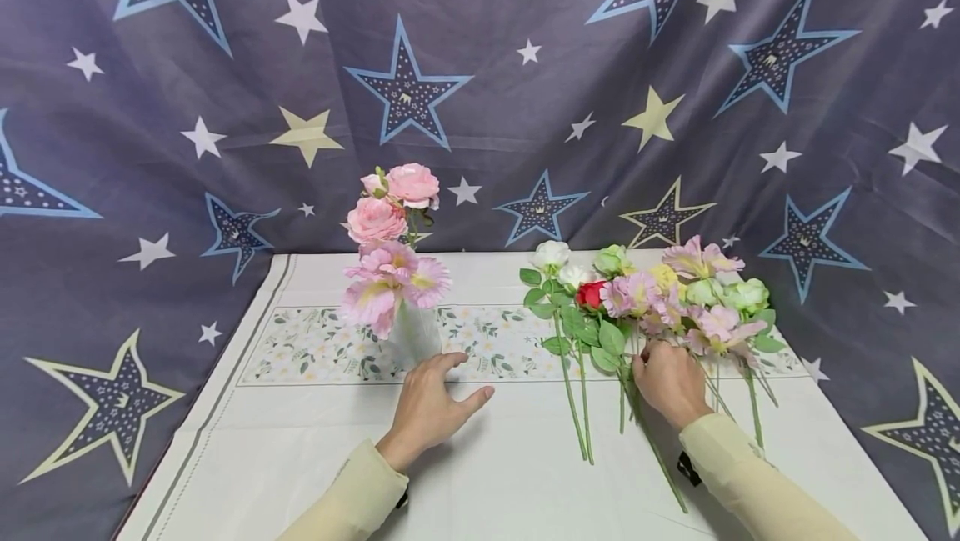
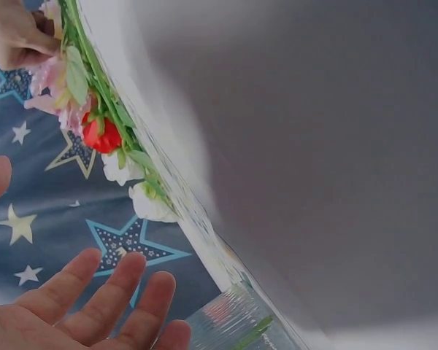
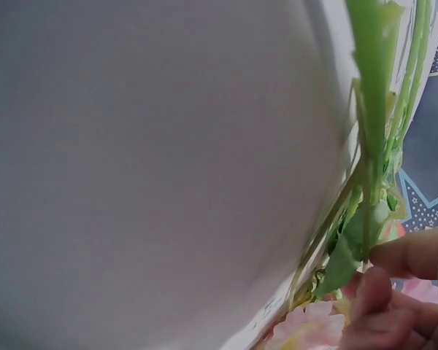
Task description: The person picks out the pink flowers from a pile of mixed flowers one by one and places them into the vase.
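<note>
My left hand (image 1: pixel 431 403) is held with its fingers spread beside a clear ribbed vase (image 1: pixel 417 334), and nothing is in it. In the vase stand pink roses (image 1: pixel 377 219) and a pale purple ruffled flower (image 1: pixel 390 284). Over on the right, my right hand (image 1: pixel 667 378) reaches into a row of artificial flowers. Its thumb and index finger pinch a thin green flower stem (image 3: pixel 366 219) close to a leaf (image 3: pixel 343 259). Purple ruffled blooms (image 1: pixel 633 295) lie just beyond that hand. The head of the pinched flower is hidden among the others.
White roses (image 1: pixel 552 255), a red rose (image 1: pixel 591 294) and green roses (image 1: pixel 746 297) lie side by side, stems toward me. Beneath everything is a white tablecloth (image 1: pixel 517 474) with a floral band (image 1: pixel 487 345). A star-patterned curtain (image 1: pixel 480 49) hangs behind the table.
</note>
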`<state>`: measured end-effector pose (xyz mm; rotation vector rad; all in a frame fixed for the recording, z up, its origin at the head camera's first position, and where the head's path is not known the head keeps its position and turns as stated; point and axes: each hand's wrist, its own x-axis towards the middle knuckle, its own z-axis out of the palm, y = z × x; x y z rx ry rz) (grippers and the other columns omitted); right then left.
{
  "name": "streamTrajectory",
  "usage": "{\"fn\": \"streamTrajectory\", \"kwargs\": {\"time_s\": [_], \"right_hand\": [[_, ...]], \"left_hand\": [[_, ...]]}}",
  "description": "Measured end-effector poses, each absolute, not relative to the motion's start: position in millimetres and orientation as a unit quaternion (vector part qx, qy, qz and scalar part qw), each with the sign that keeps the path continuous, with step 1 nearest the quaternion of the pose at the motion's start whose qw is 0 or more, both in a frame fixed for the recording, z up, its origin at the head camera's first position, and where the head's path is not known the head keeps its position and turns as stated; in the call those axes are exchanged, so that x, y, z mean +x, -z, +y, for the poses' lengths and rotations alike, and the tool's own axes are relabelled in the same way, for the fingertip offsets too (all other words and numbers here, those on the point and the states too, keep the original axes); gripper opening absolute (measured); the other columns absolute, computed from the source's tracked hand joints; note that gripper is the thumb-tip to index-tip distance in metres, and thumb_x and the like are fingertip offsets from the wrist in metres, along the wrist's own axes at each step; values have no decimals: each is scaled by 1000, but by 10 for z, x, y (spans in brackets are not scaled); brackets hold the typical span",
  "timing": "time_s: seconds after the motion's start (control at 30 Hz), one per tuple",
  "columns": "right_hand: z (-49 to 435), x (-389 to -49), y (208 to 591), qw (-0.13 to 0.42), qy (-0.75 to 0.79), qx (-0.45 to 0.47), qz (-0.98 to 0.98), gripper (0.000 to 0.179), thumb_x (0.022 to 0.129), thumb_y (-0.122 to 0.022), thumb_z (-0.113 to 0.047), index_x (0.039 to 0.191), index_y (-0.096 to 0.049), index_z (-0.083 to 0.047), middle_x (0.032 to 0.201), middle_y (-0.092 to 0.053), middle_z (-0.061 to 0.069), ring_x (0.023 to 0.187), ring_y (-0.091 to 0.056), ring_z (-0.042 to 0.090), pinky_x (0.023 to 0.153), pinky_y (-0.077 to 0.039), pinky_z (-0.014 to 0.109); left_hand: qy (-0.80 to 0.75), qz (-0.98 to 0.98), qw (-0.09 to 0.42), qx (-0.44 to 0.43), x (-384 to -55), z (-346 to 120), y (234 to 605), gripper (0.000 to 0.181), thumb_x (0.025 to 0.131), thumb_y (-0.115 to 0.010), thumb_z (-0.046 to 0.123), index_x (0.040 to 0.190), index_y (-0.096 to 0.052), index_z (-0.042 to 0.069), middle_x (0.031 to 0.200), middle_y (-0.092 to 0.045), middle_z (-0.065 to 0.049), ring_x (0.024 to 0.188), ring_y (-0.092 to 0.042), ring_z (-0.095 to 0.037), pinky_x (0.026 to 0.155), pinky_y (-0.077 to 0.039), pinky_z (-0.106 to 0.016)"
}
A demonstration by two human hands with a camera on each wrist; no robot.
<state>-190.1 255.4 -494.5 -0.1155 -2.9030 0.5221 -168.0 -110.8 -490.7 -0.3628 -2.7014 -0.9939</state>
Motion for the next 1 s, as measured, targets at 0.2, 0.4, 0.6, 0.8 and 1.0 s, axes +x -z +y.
{"fn": "streamTrajectory", "kwargs": {"time_s": [0.2, 0.4, 0.6, 0.8, 1.0], "right_hand": [[2573, -1905, 4940, 93, -186, -46, -977, 35, 96, -63, -15, 62, -55, -13, 56, -54, 3, 48, -48, 21, 45, -35, 36], [2581, -1870, 4908, 110, -212, -56, -969, 31, 95, -60, -13, 64, -58, -12, 57, -55, 4, 48, -46, 21, 45, -33, 34], [2555, -1822, 4858, 134, -231, -45, -963, 26, 96, -59, -11, 70, -62, -9, 56, -56, 2, 46, -48, 19, 45, -37, 34], [2499, -1781, 4798, 169, -255, -29, -952, 17, 97, -60, -7, 82, -67, -3, 62, -63, 6, 49, -52, 18, 46, -41, 35], [2401, -1752, 4721, 216, -287, -7, -933, 18, 97, -63, -4, 109, -71, 7, 78, -71, 16, 51, -55, 16, 46, -45, 33]], "left_hand": [[345, -923, 118, -122, -1672, -1095, 4915, 63, 80, -84, 49, 126, -70, 8, 127, -70, -11, 119, -63, -35, 105, -44, -54], [343, -924, 117, -122, -1666, -1088, 4919, 63, 80, -84, 50, 125, -70, 9, 127, -69, -12, 120, -63, -36, 106, -43, -55], [345, -923, 119, -123, -1665, -1086, 4925, 63, 80, -85, 49, 125, -70, 8, 127, -70, -12, 119, -63, -36, 106, -43, -55], [346, -922, 121, -126, -1665, -1082, 4934, 63, 80, -84, 49, 125, -70, 8, 126, -70, -11, 118, -64, -35, 104, -44, -54], [347, -921, 122, -129, -1669, -1081, 4933, 63, 80, -84, 49, 125, -70, 7, 126, -70, -11, 118, -64, -35, 104, -44, -55]]}}
